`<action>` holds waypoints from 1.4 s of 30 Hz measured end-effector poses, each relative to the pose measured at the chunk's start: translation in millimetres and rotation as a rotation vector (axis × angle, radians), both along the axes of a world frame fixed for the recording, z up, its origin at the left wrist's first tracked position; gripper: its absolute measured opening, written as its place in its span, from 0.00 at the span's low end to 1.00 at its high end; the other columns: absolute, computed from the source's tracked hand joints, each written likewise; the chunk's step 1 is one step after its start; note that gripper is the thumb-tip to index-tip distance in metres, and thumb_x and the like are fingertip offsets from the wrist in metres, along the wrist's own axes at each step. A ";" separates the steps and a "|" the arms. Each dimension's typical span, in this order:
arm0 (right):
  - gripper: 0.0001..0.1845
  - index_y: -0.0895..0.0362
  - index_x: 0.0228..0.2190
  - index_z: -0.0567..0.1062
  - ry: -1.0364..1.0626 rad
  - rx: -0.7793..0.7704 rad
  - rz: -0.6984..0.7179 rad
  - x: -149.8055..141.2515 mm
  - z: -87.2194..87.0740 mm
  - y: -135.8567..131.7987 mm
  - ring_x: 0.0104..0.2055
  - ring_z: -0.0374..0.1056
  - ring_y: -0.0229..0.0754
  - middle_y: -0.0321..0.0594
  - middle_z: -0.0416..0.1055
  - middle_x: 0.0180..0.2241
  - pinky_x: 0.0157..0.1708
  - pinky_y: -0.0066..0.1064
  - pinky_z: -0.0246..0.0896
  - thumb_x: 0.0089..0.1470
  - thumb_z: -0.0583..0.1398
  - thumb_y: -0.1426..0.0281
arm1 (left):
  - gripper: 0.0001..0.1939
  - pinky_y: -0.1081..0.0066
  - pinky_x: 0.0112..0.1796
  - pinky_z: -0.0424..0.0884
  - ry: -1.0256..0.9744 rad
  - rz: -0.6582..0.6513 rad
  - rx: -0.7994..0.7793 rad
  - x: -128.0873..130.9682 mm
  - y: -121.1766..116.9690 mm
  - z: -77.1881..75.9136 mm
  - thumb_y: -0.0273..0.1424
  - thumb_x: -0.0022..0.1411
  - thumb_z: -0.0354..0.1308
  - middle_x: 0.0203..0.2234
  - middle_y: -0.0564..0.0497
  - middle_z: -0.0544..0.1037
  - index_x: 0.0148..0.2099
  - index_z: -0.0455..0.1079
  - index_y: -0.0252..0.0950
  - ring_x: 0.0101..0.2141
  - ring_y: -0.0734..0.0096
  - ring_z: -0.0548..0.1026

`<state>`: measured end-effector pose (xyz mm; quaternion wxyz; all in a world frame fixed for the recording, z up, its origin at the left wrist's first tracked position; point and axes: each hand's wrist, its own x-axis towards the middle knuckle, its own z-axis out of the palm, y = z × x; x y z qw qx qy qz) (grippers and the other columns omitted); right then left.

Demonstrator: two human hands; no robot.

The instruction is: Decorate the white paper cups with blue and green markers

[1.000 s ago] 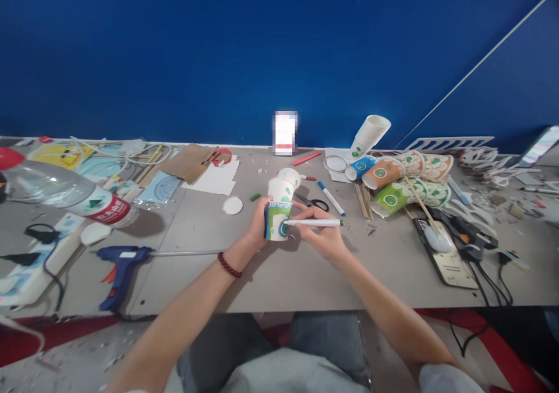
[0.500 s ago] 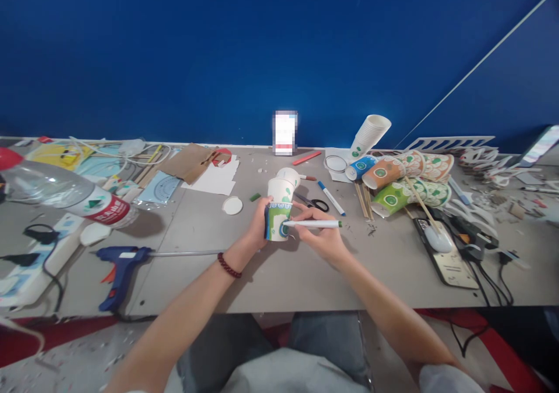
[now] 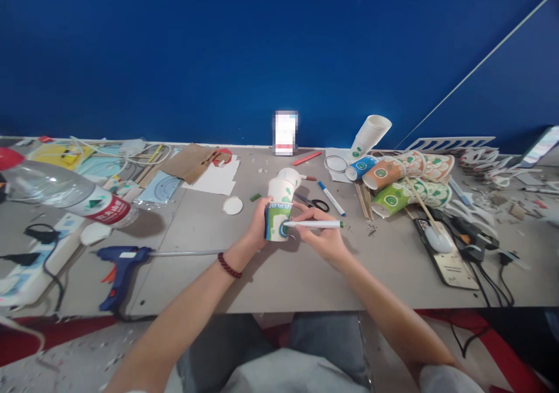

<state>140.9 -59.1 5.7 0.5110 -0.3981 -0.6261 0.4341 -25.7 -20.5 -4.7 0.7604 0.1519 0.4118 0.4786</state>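
My left hand is wrapped round a paper cup from its left side. Green and blue colouring covers much of the cup's lower part, with white patches showing; its upper part is white with green prints. Pinched in my right hand is a white marker with a green end, held nearly level. The marker's tip meets or nearly meets the cup beside a round blue mark. Behind the held cup is another white paper cup, partly hidden. A small green cap lies to the left.
A blue marker and scissors lie right of the cups. Stacked paper cups and coloured cups are farther right, near a phone. On the left are a glue gun, plastic bottle and power strip.
Hardly anything differs. The marker tip shifts very slightly at the cup's coloured side; both hands keep their hold and place.
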 end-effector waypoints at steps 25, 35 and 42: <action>0.16 0.51 0.31 0.78 0.137 -0.063 -0.083 -0.2 -5.6 3.2 0.57 0.77 0.60 0.42 0.83 0.33 0.43 0.45 0.81 0.54 0.69 0.51 | 0.22 0.59 0.33 0.79 -0.150 -0.130 0.045 -6.2 -0.1 2.3 0.43 0.60 0.53 0.28 0.40 0.81 0.41 0.76 0.30 0.27 0.57 0.79; 0.09 0.51 0.31 0.78 0.081 -0.035 -0.066 -1.1 -1.6 0.8 0.58 0.77 0.60 0.43 0.84 0.36 0.45 0.46 0.81 0.54 0.70 0.60 | 0.21 0.58 0.33 0.79 -0.119 -0.127 0.026 -6.5 0.0 -0.5 0.44 0.61 0.52 0.28 0.39 0.82 0.40 0.76 0.30 0.27 0.56 0.79; 0.10 0.51 0.31 0.79 0.099 -0.052 -0.107 -1.5 -3.5 0.9 0.57 0.77 0.59 0.43 0.83 0.36 0.44 0.45 0.82 0.54 0.70 0.59 | 0.20 0.59 0.31 0.78 -0.099 -0.110 0.006 -4.9 -0.8 4.3 0.43 0.60 0.51 0.27 0.40 0.81 0.38 0.75 0.31 0.25 0.57 0.78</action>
